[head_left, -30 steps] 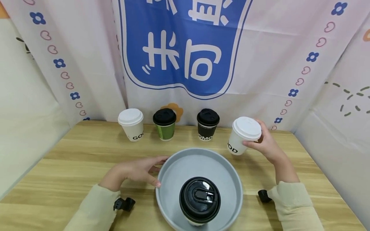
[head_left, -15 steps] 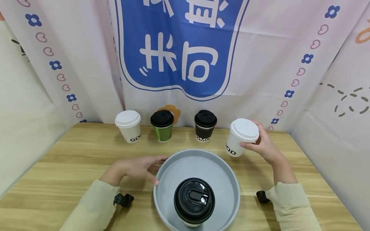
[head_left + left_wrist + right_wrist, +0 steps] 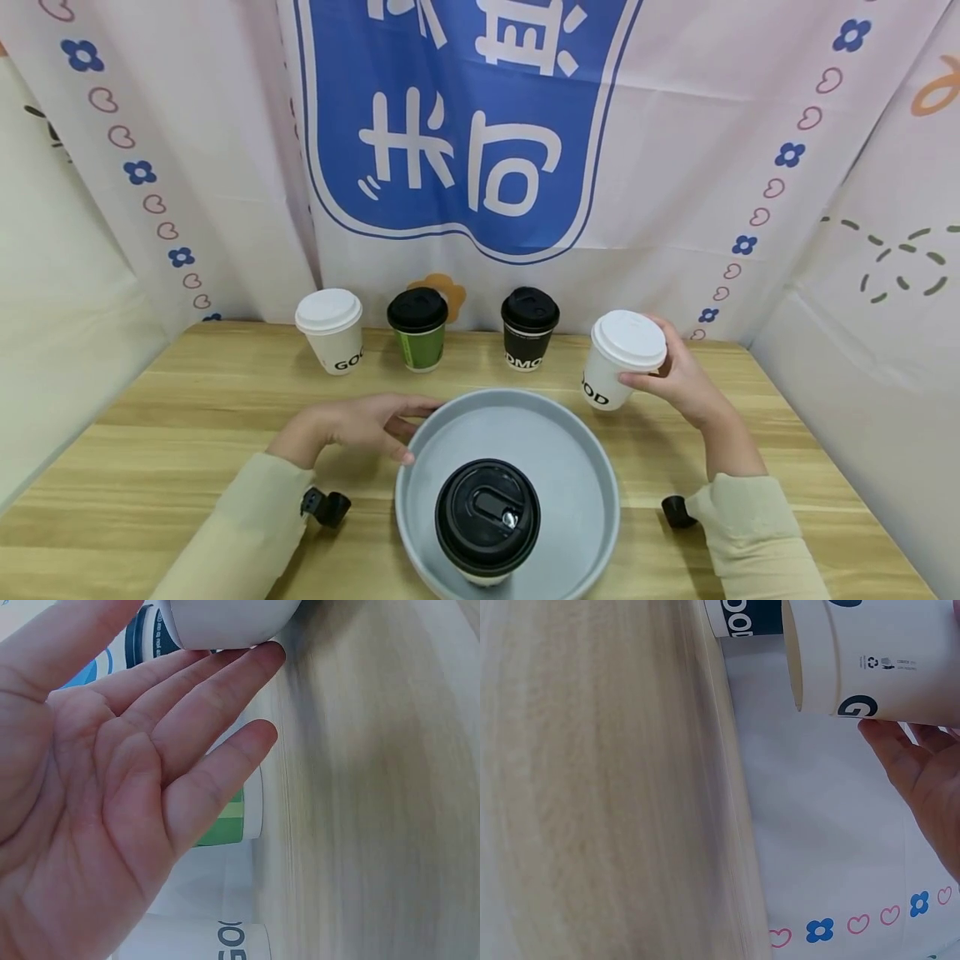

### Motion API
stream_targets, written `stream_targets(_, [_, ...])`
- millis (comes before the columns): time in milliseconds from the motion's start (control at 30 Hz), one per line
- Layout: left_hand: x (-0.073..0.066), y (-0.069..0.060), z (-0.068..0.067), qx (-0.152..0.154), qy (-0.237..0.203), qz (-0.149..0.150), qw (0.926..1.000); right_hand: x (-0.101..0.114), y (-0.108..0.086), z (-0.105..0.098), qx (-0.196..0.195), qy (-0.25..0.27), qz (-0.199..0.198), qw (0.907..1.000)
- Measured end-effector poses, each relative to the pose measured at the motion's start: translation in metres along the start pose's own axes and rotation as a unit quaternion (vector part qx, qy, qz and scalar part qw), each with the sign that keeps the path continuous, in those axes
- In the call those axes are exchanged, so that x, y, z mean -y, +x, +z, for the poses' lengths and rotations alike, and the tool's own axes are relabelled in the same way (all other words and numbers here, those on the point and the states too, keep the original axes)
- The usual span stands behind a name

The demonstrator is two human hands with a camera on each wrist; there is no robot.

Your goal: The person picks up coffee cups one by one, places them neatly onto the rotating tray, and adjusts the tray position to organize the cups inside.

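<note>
My right hand grips a white paper cup with a white lid at the back right, fingers and thumb around its upper part. In the right wrist view the cup's base appears raised off the table. My left hand is at the left side of a round grey tray, thumb at the rim and fingers extended. In the left wrist view, fingertips touch the tray's outer wall. A cup with a glossy black lid stands in the tray's near part.
Along the table's back stand a white cup with a white lid, a green cup with a black lid and a black cup with a black lid. A printed curtain hangs right behind them. Wooden tabletop lies around the tray.
The head view has shifted slightly, so everything appears a little further left. The black-lidded cup in the tray appears shifted most. Both hands keep their places at the cup and tray.
</note>
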State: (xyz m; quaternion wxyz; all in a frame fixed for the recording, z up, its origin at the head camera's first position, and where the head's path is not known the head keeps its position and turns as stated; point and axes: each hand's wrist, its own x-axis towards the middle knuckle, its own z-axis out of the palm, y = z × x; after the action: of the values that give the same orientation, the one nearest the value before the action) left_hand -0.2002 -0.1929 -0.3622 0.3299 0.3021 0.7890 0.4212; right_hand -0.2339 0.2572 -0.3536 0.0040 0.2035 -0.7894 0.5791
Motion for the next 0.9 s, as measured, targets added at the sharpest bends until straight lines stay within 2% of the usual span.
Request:
stream_targets(333, [0.004, 0.009, -0.007, 0.012, -0.024, 0.013, 0.9996, 0.0, -0.001, 0.0, 0.003, 0.002, 0.0, 1.0])
stream_targets(533, [0.005, 0.014, -0.01, 0.017, -0.026, 0.013, 0.9994, 0.001, -0.002, 0.0, 0.002, -0.003, 0.001, 1.0])
stream_targets(633, [0.005, 0.016, -0.012, 0.021, -0.042, 0.013, 0.9988, 0.001, -0.002, 0.0, 0.004, -0.001, -0.001, 1.0])
stream_targets(767, [0.006, 0.019, -0.015, 0.027, -0.06, 0.02, 0.9976, 0.001, -0.002, 0.0, 0.007, 0.003, 0.0, 1.0])
stream_targets(900, [0.006, 0.022, -0.016, 0.029, -0.06, 0.029, 0.9973, 0.002, -0.002, 0.0, 0.008, -0.001, 0.004, 1.0])
